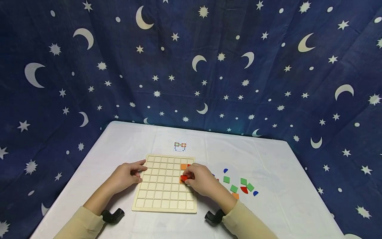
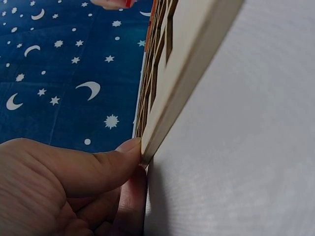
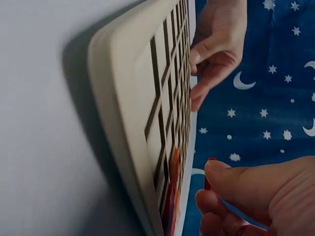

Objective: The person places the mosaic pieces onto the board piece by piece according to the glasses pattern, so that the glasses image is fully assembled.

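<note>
A pale wooden grid board [image 1: 158,196] lies on the white table. My left hand [image 1: 123,177] rests at its left edge, thumb and fingertips spread apart along the rim. In the left wrist view, the thumb [image 2: 98,169] touches the corner of the rim. My right hand [image 1: 203,179] pinches a small red tile [image 1: 183,178] between thumb and fingers, over the board's right side; the tile shows edge-on in the right wrist view. Orange tile [image 1: 183,166] sits in a cell near the upper right, with red beside it. More orange shows under the held tile, partly hidden by it.
Right of the board lie loose tiles: several green squares [image 1: 243,181], a red quarter-circle [image 1: 244,190], blue half-circles [image 1: 255,193] and an orange square [image 1: 235,196] partly behind the right arm. A small pattern card [image 1: 180,146] lies beyond the board. A dark starry cloth [image 1: 179,66] hangs behind.
</note>
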`<state>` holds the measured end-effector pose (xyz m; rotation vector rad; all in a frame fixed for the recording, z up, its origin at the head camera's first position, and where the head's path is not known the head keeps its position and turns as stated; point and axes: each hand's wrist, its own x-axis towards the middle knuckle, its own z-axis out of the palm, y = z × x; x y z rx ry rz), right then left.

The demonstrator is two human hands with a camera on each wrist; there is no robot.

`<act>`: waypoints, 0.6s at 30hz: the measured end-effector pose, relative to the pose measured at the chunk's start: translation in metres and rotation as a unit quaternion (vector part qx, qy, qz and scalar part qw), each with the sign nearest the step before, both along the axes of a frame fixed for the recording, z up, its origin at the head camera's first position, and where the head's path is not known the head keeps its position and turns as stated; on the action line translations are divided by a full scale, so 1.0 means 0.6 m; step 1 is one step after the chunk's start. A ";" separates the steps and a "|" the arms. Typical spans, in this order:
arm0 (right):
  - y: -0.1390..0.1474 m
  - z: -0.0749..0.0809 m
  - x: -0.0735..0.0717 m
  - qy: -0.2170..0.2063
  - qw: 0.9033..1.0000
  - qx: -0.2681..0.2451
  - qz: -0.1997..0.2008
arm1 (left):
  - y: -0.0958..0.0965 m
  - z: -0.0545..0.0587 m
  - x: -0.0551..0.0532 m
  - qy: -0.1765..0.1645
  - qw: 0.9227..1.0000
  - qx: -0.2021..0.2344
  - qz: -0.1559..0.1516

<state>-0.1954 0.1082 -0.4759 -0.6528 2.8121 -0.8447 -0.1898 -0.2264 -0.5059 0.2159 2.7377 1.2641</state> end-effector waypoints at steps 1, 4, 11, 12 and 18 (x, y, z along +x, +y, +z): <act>-0.006 -0.002 -0.001 0.002 1.000 0.003 0.003 | 0.000 0.000 0.000 -0.001 1.000 0.001 0.000; -0.022 -0.008 -0.006 0.005 1.000 0.012 0.010 | 0.000 0.001 0.000 -0.001 1.000 0.002 -0.001; -0.044 -0.022 -0.009 0.021 0.999 0.022 0.022 | 0.001 0.001 0.000 0.000 1.000 -0.003 -0.004; -0.045 -0.023 -0.010 0.025 0.999 0.022 0.023 | 0.001 0.001 0.000 0.000 1.000 -0.003 -0.004; -0.049 -0.026 -0.012 0.030 0.999 0.018 0.019 | 0.000 0.000 -0.001 -0.001 1.000 0.000 -0.004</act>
